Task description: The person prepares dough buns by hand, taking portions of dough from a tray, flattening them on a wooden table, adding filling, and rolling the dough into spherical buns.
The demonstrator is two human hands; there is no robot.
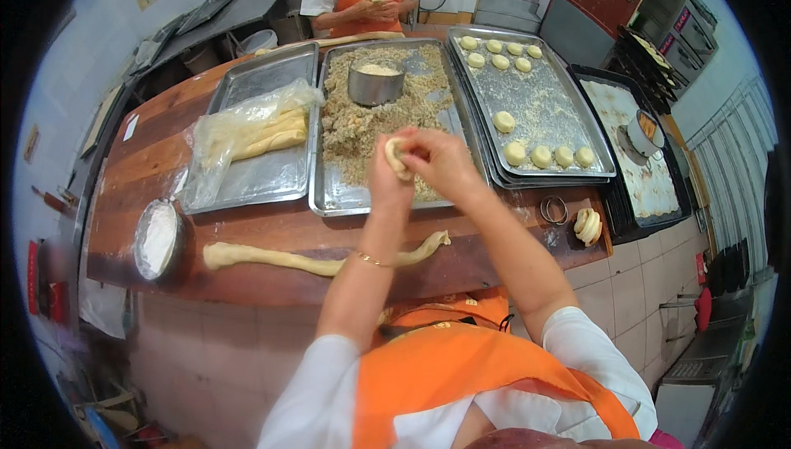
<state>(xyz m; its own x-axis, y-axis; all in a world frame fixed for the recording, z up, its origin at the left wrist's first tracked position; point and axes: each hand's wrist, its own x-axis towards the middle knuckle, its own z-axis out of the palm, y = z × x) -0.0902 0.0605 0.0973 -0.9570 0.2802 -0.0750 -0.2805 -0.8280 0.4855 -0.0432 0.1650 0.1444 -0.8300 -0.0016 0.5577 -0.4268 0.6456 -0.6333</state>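
Observation:
Above the near edge of the filling tray, my left hand [390,175] and my right hand [441,161] come together around a small cupped piece of dough [396,157]. Both hands are closed on it, the right fingers pinching its rim. Beneath and beyond them, crumbly brown filling [354,128] covers the metal tray [346,203], with a round metal tin [375,86] standing in it. A long dough rope [272,258] lies along the table's near edge, partly hidden behind my left forearm.
Left stands a tray [284,189] with plastic-covered dough strips [272,137] and a flour bowl [156,239]. Right is a tray [568,170] of round dough pieces [515,152]. Metal rings [554,210] and stacked dough pieces [587,226] lie nearby. Opposite, another person [375,4] holds dough.

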